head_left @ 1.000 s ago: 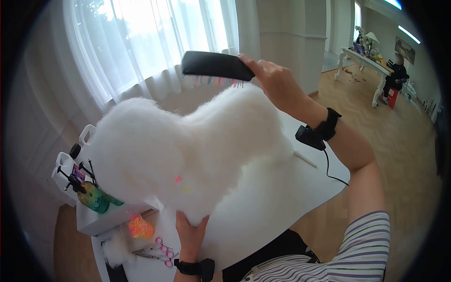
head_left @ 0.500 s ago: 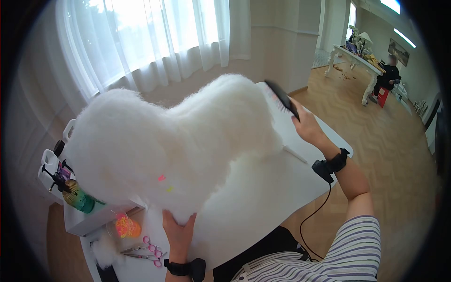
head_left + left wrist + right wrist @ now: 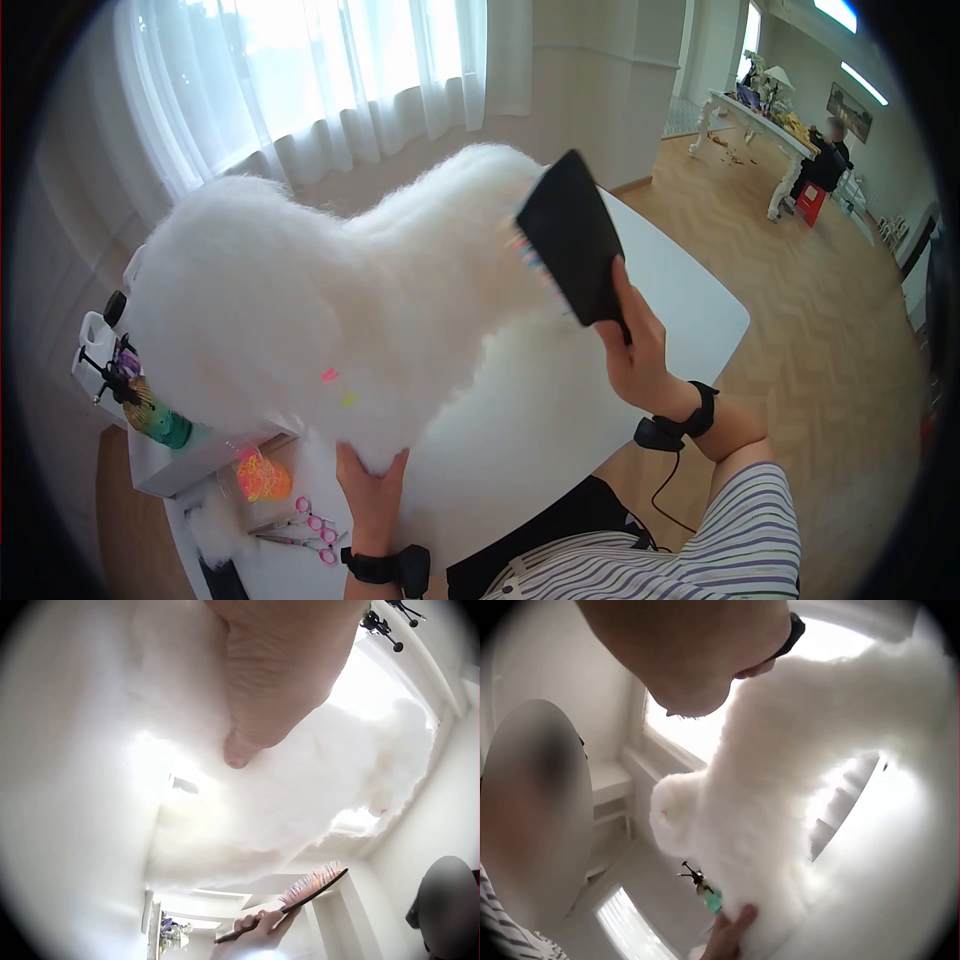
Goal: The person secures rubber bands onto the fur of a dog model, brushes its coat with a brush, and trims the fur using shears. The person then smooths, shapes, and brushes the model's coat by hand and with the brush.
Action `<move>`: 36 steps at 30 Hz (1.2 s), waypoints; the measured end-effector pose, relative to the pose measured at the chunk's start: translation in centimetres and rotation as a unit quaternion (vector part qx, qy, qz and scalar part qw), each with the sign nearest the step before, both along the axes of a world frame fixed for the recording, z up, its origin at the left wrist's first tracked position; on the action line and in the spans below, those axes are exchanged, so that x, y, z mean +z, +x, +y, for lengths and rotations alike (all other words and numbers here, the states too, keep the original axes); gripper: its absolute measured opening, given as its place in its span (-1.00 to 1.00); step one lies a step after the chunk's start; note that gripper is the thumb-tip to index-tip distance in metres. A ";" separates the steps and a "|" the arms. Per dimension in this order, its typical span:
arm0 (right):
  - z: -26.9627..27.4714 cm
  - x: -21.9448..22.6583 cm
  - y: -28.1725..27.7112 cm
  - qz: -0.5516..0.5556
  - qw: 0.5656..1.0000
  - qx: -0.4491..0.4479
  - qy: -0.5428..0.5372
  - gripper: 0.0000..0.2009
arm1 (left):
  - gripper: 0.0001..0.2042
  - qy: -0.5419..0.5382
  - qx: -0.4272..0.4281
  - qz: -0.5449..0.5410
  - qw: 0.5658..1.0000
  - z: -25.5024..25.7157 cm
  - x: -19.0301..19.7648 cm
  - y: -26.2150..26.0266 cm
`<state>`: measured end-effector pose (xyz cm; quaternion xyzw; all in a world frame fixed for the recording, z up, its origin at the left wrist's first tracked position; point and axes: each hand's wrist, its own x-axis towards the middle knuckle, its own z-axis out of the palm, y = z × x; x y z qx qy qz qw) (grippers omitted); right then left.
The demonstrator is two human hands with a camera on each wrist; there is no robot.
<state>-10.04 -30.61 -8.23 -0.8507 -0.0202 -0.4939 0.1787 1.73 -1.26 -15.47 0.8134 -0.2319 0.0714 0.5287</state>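
A big white fluffy dog-shaped body (image 3: 290,290) stands on the white table (image 3: 560,400), its coat carrying small pink and green marks low on the near side. At the bottom of a fluffy front leg, my left hand (image 3: 372,500) grips with thumb and forefinger spread on either side; its other fingers are hidden in the head view. My right hand (image 3: 640,350) holds the handle of a black paddle brush (image 3: 572,235) beside the rear end, its pale coloured bristles facing the fur. In the left wrist view the brush (image 3: 315,887) appears beyond the coat.
Pink-handled scissors (image 3: 318,530), a cup of orange and pink bits (image 3: 262,478) and a loose fur tuft (image 3: 215,530) lie near the left hand. A green spray bottle (image 3: 160,420) and white jugs (image 3: 92,345) stand at the left. A person sits by a far table (image 3: 765,125).
My right hand swung the brush from above the back out to the right, then down and back left beside the rear. My left hand stays at the leg; the head view has shifted.
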 end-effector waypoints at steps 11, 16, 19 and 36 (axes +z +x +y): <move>-2.0 -1.4 -0.7 0.079 0.690 0.070 0.716 -0.39 | -0.57 -0.011 0.017 -0.003 1.000 -0.2 0.0 0.0; -0.8 2.4 1.0 0.012 0.927 0.079 0.366 -0.41 | -0.60 0.005 -0.004 -0.019 1.000 0.1 -0.3 0.2; -0.3 2.5 1.9 -0.035 0.996 0.074 -0.021 -0.47 | -0.60 0.004 -0.002 -0.042 0.999 0.1 -0.7 0.3; -1.9 0.0 2.7 -0.121 0.978 0.163 -0.052 -0.36 | -0.57 0.010 -0.009 -0.038 0.999 0.1 -0.2 0.2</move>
